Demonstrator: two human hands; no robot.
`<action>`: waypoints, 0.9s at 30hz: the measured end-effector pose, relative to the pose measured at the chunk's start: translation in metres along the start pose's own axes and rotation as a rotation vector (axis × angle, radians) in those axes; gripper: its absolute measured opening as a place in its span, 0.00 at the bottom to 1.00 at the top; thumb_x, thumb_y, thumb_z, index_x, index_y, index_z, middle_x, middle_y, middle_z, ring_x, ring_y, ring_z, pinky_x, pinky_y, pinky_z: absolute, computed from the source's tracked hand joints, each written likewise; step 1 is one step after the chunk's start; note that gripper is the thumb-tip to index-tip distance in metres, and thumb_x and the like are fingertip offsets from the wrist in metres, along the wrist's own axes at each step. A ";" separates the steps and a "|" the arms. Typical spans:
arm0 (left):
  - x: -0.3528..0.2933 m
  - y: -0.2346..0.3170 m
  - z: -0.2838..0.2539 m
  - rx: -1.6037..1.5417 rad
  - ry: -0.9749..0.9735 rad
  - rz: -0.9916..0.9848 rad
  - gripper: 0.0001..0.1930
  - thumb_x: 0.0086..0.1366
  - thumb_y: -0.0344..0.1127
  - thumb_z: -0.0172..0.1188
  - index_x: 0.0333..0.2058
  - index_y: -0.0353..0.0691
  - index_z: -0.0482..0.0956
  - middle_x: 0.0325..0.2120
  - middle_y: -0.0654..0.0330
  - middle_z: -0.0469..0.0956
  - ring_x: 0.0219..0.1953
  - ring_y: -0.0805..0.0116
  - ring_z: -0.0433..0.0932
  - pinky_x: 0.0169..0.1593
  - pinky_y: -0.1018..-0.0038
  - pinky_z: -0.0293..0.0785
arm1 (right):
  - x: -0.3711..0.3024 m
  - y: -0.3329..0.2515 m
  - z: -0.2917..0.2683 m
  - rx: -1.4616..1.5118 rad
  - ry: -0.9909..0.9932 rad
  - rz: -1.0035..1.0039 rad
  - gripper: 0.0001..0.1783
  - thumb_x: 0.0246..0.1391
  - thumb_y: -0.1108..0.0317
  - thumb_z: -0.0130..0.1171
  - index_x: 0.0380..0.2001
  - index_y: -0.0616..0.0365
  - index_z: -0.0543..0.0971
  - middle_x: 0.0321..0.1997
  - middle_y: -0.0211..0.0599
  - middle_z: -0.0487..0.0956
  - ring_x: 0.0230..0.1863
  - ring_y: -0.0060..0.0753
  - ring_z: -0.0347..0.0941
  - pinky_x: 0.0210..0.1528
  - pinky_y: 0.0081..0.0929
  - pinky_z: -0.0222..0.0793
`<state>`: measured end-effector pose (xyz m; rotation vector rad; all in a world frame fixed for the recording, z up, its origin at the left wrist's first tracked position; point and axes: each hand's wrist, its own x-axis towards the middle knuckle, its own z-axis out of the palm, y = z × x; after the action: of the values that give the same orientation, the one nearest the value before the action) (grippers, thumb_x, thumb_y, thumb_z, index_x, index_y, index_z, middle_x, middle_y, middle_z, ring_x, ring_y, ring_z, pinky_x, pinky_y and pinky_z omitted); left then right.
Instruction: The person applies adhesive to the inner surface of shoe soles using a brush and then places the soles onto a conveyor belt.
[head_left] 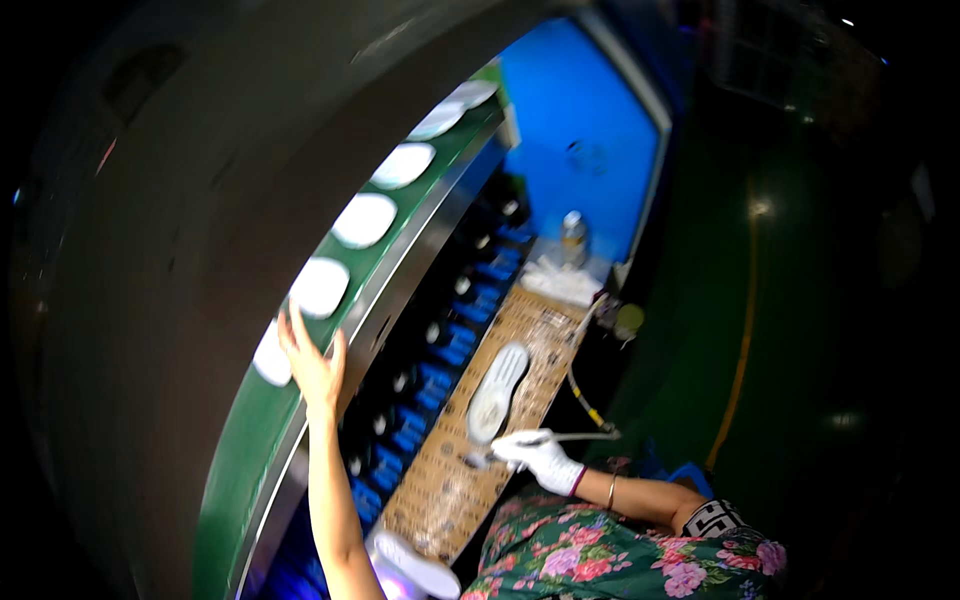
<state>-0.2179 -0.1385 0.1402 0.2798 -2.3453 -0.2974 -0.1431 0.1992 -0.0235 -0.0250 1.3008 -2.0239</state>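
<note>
My bare left hand reaches over the green conveyor belt, fingers spread. Its fingertips are at the edge of one white rounded piece, and another white piece lies just left of the hand. Whether the fingers touch either piece I cannot tell. In a white glove, my right hand is closed around a thin-handled brush, whose handle sticks out to the right. A white shoe sole lies on the cardboard-covered bench, just beyond the gloved hand.
More white pieces line the belt toward the far end. Blue fittings run between belt and bench. A bottle stands at the bench's far end, by a blue panel. Another white sole lies at the near end.
</note>
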 end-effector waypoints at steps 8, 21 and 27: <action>0.058 -0.041 0.083 -0.022 0.053 -0.283 0.55 0.51 0.52 0.71 0.71 0.52 0.44 0.66 0.29 0.43 0.66 0.30 0.53 0.66 0.49 0.56 | -0.003 0.010 -0.016 0.104 -0.032 -0.049 0.13 0.58 0.67 0.63 0.44 0.63 0.83 0.37 0.30 0.84 0.29 0.13 0.71 0.30 0.13 0.66; -0.004 -0.014 0.051 -0.150 0.086 -0.070 0.46 0.48 0.41 0.72 0.64 0.35 0.60 0.67 0.39 0.48 0.68 0.39 0.48 0.69 0.51 0.47 | -0.010 -0.003 -0.015 0.017 -0.043 -0.096 0.13 0.60 0.68 0.60 0.45 0.62 0.83 0.40 0.33 0.84 0.39 0.19 0.77 0.41 0.17 0.71; -0.055 0.094 -0.038 -0.850 -0.392 -0.094 0.29 0.58 0.34 0.67 0.59 0.41 0.72 0.54 0.55 0.74 0.54 0.65 0.75 0.60 0.67 0.68 | -0.007 0.003 -0.003 -0.051 -0.038 -0.169 0.11 0.58 0.65 0.62 0.41 0.59 0.84 0.31 0.28 0.83 0.25 0.14 0.73 0.25 0.15 0.65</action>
<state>-0.1634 -0.0380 0.1582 -0.0981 -2.3314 -1.4419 -0.1374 0.2048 -0.0248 -0.2025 1.3652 -2.1203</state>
